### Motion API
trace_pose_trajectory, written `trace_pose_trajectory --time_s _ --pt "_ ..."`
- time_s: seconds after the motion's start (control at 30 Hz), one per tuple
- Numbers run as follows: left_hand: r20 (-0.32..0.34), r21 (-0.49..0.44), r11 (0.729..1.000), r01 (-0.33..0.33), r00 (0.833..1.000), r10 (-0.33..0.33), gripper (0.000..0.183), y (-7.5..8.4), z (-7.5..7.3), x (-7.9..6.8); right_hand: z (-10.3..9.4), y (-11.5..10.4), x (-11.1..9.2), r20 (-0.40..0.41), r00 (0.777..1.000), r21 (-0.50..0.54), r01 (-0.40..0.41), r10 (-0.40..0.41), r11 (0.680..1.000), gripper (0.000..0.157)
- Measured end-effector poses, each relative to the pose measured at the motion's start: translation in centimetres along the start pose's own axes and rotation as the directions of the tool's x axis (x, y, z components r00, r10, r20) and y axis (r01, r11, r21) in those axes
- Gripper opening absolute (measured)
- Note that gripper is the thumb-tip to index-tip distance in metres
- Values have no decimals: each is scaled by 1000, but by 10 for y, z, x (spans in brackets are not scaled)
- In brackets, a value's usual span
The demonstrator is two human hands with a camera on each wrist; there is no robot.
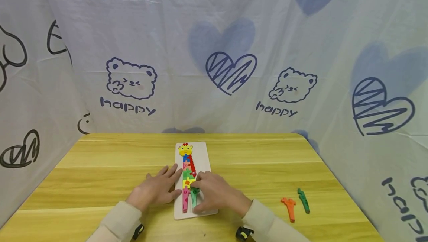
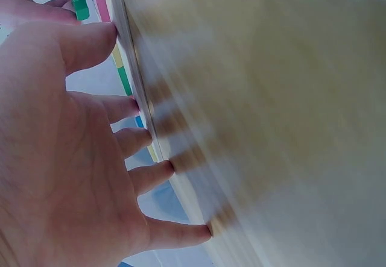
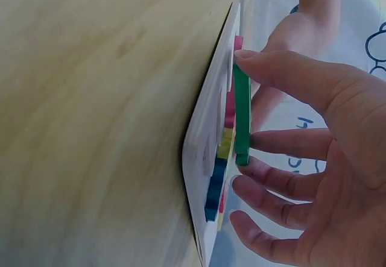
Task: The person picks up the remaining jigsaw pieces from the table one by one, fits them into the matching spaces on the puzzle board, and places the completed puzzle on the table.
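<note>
A white puzzle board (image 1: 200, 152) lies on the table with a giraffe of coloured pieces, topped by a yellow head (image 1: 185, 150). A pink leg piece (image 1: 185, 200) is at its lower left. My right hand (image 1: 216, 192) pinches a green leg piece (image 3: 242, 113) between thumb and fingers. In the right wrist view that piece stands slightly off the board, beside the pink one. My left hand (image 1: 154, 189) has its fingers spread, with the fingertips at the board's left edge; the left wrist view shows them touching the table and edge.
To the right on the wooden table (image 1: 247, 167) lie an orange piece (image 1: 290, 209) and a dark green piece (image 1: 303, 200), apart from the board. A patterned white cloth (image 1: 180, 97) hangs behind the table and along its sides.
</note>
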State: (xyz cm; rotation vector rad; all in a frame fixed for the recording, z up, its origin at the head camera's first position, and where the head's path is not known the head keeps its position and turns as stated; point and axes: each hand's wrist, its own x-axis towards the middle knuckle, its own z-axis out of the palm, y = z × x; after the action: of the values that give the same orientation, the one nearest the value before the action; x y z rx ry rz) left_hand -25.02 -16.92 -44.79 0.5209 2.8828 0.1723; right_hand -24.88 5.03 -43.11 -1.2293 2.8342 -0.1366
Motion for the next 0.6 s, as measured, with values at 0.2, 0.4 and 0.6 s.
trace_pose_trajectory --time_s 0.2,0.4,0.6 --pt "-1 -3 1000 1 1000 -1 69 0 0 0 3 0 2 5 1000 4 8 -8 1000 66" --pt "-2 -2 1000 5 1000 -5 70 0 0 0 3 -1 3 25 1000 29 -6 5 1000 65" --pt "-8 0 1000 6 1000 -6 70 0 0 0 2 -2 4 35 999 36 -24 23 999 64"
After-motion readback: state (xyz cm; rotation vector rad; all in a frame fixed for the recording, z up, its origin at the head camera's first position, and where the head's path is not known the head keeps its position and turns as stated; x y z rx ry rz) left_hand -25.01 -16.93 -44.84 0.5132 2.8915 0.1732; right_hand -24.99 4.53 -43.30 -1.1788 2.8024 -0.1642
